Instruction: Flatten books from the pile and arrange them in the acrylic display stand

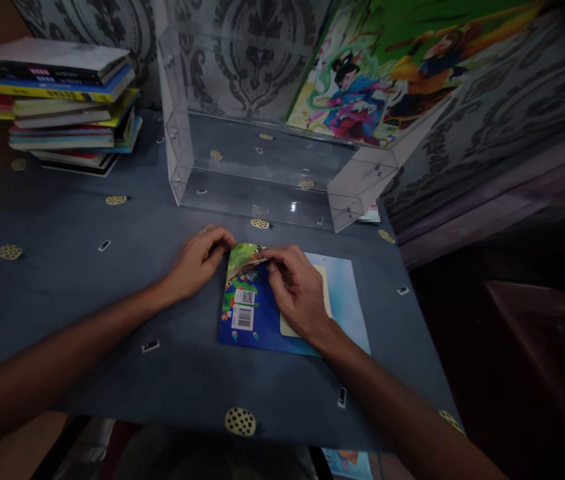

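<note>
A thin blue picture book (pixel 269 340) lies flat on the table, its back cover up, with a barcode and a QR code at the left. Its upper left corner is curled up, showing green pages. My right hand (pixel 299 290) rests over the book's middle and pinches the lifted corner between thumb and fingers. At the book's upper left edge is my left hand (pixel 202 261), its fingers bent and their tips closed at the corner. My right hand hides part of a cream panel on the cover.
Behind the book stands a clear acrylic rack (pixel 262 193), with a green illustrated book (pixel 357 87) leaning in its upper right part. A tall stack of books (pixel 72 113) is at the back left. The table (pixel 127 373) has a grey-blue pineapple-print cover; its right edge drops off beside a dark area.
</note>
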A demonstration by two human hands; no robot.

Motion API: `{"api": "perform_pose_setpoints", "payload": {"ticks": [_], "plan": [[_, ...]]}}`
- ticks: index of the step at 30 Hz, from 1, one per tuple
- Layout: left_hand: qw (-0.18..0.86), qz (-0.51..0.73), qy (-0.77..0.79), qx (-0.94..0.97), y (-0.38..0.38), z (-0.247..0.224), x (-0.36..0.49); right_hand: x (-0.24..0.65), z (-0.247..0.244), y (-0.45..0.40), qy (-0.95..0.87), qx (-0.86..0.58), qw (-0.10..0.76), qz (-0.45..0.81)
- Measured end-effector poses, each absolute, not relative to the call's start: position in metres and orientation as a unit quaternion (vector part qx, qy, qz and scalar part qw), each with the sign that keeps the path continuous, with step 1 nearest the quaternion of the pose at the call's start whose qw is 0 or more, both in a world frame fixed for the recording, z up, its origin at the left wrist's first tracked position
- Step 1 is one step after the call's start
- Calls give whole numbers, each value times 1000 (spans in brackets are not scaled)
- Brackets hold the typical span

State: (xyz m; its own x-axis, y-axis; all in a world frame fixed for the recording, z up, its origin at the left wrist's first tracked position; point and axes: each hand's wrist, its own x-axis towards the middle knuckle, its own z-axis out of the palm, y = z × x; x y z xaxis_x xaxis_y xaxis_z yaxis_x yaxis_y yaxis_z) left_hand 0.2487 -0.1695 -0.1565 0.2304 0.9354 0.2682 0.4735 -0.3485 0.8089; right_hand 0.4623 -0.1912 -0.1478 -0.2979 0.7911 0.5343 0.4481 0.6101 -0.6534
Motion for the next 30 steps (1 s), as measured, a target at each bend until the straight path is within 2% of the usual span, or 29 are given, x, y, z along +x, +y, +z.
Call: {"api": "perform_pose_setpoints", "payload": {"ticks": [8,13,23,30], "plan": [[365,341,511,699,-177,-147,253,462,-146,-190,-782,-401,430,204],[346,320,549,690,-175,-147,255,461,-147,-190,-783,-402,426,210],[368,385,498,684,-171,-149,253,461,-148,-189,-781,-407,426,209],[352,387,531,666,-167,-150,256,460,-145,-190,-781,-402,429,210]]}}
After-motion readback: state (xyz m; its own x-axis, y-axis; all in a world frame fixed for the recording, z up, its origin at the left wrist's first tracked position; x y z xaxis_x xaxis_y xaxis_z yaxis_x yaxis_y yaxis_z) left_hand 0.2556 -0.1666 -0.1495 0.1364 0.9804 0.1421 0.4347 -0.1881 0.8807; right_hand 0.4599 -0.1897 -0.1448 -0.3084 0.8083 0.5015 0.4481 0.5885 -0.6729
